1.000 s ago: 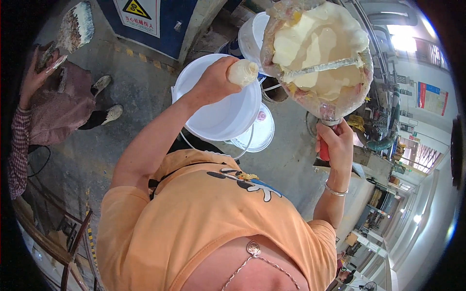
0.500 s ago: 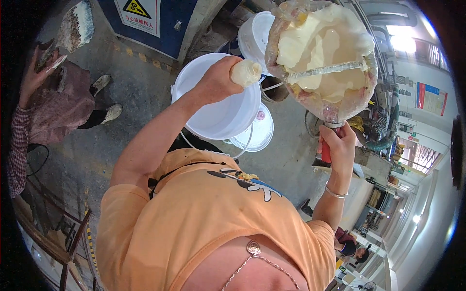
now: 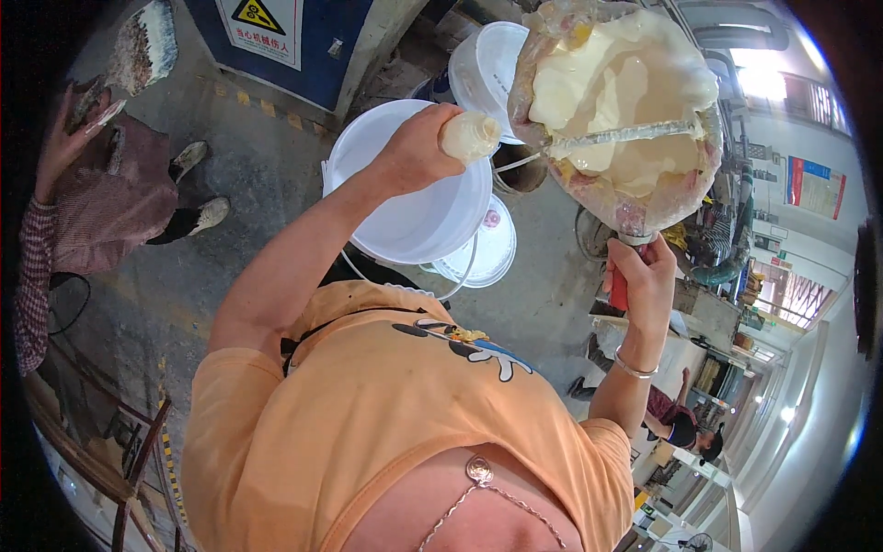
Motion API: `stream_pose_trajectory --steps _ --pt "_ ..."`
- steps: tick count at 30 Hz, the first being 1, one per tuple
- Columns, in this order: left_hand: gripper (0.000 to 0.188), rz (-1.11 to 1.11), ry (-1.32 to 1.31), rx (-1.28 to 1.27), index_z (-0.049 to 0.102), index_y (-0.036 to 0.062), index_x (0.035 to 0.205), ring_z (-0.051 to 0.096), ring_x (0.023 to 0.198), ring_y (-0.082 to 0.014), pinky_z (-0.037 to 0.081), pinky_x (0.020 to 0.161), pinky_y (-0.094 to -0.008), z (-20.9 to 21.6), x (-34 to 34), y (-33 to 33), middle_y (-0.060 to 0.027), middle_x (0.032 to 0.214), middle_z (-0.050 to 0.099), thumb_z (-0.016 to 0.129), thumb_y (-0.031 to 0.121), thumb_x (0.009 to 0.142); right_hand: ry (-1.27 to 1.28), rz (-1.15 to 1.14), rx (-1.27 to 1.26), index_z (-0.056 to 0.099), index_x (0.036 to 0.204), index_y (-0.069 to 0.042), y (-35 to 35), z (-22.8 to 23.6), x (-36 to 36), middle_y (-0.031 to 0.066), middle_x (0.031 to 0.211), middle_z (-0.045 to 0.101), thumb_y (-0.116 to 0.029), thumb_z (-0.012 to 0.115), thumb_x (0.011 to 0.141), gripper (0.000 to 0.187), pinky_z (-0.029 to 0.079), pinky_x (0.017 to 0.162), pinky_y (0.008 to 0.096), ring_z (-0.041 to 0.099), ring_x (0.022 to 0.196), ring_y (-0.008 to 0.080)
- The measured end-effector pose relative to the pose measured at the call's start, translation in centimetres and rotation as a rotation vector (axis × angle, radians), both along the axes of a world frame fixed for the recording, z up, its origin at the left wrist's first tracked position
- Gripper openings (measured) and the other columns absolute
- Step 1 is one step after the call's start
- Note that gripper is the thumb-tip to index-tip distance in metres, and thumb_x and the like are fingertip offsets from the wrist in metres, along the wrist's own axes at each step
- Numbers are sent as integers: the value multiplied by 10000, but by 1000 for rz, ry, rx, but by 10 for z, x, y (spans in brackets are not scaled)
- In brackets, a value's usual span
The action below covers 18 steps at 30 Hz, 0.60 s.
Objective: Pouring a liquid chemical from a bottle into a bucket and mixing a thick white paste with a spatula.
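Note:
My left hand (image 3: 418,152) is closed around a pale, translucent, round-ended piece (image 3: 470,138); the rest of it is hidden by the fist. That fist is over the mouth of a white bucket (image 3: 345,138). My right hand (image 3: 644,276) grips a red handle (image 3: 619,293) at the near rim of a large round pan. This pan (image 3: 676,207), crusted with a pale coating, contains thick cream-coloured liquid (image 3: 630,83). A coated bar (image 3: 625,136) spans its opening.
Behind the first bucket stands another white bucket (image 3: 483,69), and a white lid-like round (image 3: 492,253) is low beside it. A blue cabinet (image 3: 317,83) bears a warning sign. At left, a person in a checked sleeve (image 3: 37,267) holds a crusted, white-edged piece (image 3: 143,51). Another person (image 3: 681,423) is at far right.
Both my hands keep their grips and hardly move. The pan sits very slightly farther right. The person at far right has moved more into view.

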State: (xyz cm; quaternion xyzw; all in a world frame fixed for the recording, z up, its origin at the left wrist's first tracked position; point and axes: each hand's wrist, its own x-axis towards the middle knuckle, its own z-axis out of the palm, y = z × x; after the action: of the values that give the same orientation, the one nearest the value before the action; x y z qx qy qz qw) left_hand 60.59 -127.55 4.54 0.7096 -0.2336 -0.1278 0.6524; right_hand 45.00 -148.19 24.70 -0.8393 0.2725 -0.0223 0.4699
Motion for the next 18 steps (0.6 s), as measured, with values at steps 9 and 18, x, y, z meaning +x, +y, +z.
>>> stream_pose_trajectory --steps 9,18 --pt "552 7 -15 -19 547 15 1166 587 1049 -320 455 941 -381 1 1 1 -166 1112 610 729 94 651 -15 3 8 581 923 12 4 3 1 24 684 593 -6 642 812 128 414 437 227 513 492 71" --pt "638 -4 -31 52 528 58 1232 591 1096 -271 457 982 -374 0 3 1 -131 1172 606 799 91 655 -3 18 -16 577 905 8 3 3 2 24 665 586 -11 635 817 108 405 436 229 503 477 71"
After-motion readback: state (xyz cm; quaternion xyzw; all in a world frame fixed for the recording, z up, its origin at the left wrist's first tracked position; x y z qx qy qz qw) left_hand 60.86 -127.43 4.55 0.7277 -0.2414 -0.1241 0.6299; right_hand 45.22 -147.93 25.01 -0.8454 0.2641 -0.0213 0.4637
